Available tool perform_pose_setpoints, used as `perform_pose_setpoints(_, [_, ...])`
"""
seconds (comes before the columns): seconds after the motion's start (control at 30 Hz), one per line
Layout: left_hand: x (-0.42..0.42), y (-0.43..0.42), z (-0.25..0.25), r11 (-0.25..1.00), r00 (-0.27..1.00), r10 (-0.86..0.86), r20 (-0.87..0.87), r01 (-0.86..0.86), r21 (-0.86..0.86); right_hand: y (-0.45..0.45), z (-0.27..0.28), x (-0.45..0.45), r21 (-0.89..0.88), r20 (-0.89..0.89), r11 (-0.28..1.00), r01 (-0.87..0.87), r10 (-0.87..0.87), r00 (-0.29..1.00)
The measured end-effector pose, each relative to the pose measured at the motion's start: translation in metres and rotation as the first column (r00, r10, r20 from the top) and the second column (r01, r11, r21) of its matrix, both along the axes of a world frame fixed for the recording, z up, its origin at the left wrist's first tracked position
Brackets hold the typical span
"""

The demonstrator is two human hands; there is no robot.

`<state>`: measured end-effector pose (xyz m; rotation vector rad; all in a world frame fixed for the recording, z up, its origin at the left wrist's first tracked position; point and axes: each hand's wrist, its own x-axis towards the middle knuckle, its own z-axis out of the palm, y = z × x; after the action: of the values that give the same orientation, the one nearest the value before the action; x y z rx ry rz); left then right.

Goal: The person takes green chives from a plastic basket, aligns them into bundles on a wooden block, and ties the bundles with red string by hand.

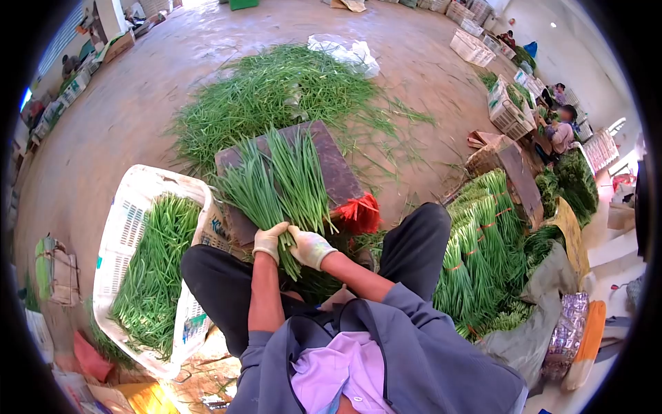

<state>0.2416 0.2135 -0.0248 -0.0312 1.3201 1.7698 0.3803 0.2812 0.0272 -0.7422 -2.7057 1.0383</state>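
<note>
Gripping a bunch (249, 183) low down, left hand (269, 243) and right hand (311, 248) close around it side by side, its leaves ahead of them on the board (340, 169), left of another bunch (301, 181).

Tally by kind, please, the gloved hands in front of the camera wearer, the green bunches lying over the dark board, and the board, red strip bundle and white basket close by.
Gloved hands: 2 (left hand, right hand)
Green bunches: 2 (held bunch, neighbouring bunch)
Dark board: 1
Red strip bundle: 1
White basket: 1
Total: 7
</note>
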Motion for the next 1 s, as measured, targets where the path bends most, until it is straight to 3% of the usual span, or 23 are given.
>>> perform_pose_setpoints(0.1, [-0.001, -0.004, 0.016, 1.0, 1.0, -0.014, -0.015, 0.014, -0.013, -0.011, 0.002, 0.021, -0.134, -0.1, 0.99, 0.039, -0.053, 0.994])
perform_pose_setpoints(0.23, [-0.004, -0.006, 0.024, 0.999, 0.999, 0.034, -0.025, -0.035, -0.04, -0.01, -0.02, 0.053, -0.257, -0.023, 0.966, -0.015, 0.009, 1.0])
perform_pose_setpoints(0.33, [-0.008, -0.009, 0.033, 0.999, 0.998, 0.044, 0.055, -0.043, -0.018, -0.005, -0.033, 0.062, -0.123, 0.01, 0.988, 0.094, -0.094, 0.996])
perform_pose_setpoints(0.4, [-0.008, -0.01, 0.034, 0.999, 0.998, 0.037, 0.049, -0.035, -0.03, -0.001, -0.035, 0.057, -0.089, -0.099, 0.963, 0.253, -0.261, 0.96])
perform_pose_setpoints(0.47, [-0.007, -0.011, 0.031, 1.0, 1.0, 0.022, 0.001, -0.022, -0.02, 0.003, -0.031, 0.052, -0.279, -0.206, 0.924, 0.26, -0.322, 0.924])
perform_pose_setpoints(0.5, [-0.007, -0.011, 0.034, 1.0, 0.999, 0.02, 0.034, -0.02, -0.014, 0.002, -0.024, 0.051, -0.279, -0.206, 0.924, 0.262, -0.324, 0.923])
perform_pose_setpoints(0.57, [-0.007, -0.011, 0.033, 1.0, 0.998, 0.014, 0.067, -0.014, -0.008, -0.005, 0.004, 0.05, -0.667, -0.004, 0.719, 0.195, -0.265, 0.964])
perform_pose_setpoints(0.6, [-0.008, -0.011, 0.031, 1.0, 0.998, -0.005, 0.065, 0.004, 0.011, -0.009, 0.009, 0.049, -0.712, -0.009, 0.691, 0.128, -0.19, 0.982])
perform_pose_setpoints(0.67, [-0.011, -0.012, 0.025, 0.999, 0.998, -0.024, 0.062, 0.022, 0.03, -0.014, 0.009, 0.051, -0.591, 0.053, 0.806, 0.031, 0.0, 0.999])
perform_pose_setpoints(0.87, [-0.013, -0.012, 0.03, 0.999, 1.0, 0.013, 0.019, -0.014, 0.048, -0.004, -0.005, 0.061, -0.699, 0.155, 0.706, 0.113, -0.005, 0.988])
perform_pose_setpoints(0.97, [-0.014, -0.012, 0.027, 0.999, 0.999, 0.041, 0.005, -0.041, 0.019, 0.03, -0.021, 0.075, -0.244, 0.403, 0.949, -0.199, 0.286, 0.87])
perform_pose_setpoints(1.0, [-0.014, -0.011, 0.026, 0.998, 0.999, 0.054, -0.008, -0.054, -0.014, 0.038, -0.026, 0.078, -0.163, 0.586, 0.982, -0.094, 0.173, 0.791])
